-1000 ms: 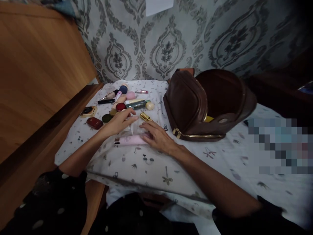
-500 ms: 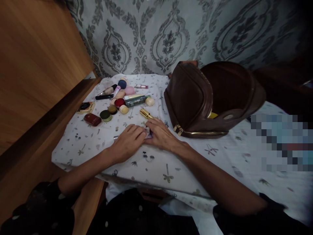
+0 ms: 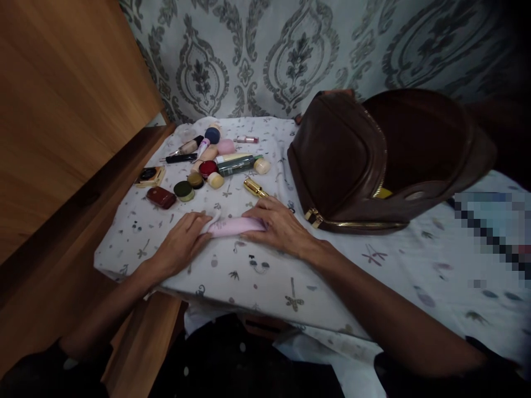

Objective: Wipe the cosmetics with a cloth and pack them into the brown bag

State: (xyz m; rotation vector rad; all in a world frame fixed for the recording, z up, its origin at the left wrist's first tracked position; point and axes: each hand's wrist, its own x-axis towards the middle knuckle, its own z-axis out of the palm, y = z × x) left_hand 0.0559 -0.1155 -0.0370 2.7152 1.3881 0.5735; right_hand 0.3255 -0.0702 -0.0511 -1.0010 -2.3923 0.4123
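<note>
A pink tube (image 3: 236,225) lies crosswise between both hands, low over the patterned cloth. My left hand (image 3: 181,242) pinches its left end, together with something whitish at the fingertips that I cannot make out. Around the tube's right end, the fingers and thumb of my right hand (image 3: 277,226) are closed. Just beyond the right fingers is a gold tube (image 3: 255,188) on the cloth. Farther back lie a dark red case (image 3: 161,197), a green-lidded jar (image 3: 183,190), a red round jar (image 3: 208,169) and a dark green bottle (image 3: 237,166).
An open brown bag (image 3: 338,160) with gold zips stands on the right of the cloth-covered table (image 3: 265,287). At the back left are a compact (image 3: 150,176), a black pen-like item (image 3: 181,158) and several small cosmetics. Wooden furniture (image 3: 74,72) borders the left side.
My left hand has moved left, away from my right hand, and the pink tube now shows between them. The view has shifted slightly, so the bag appears farther right.
</note>
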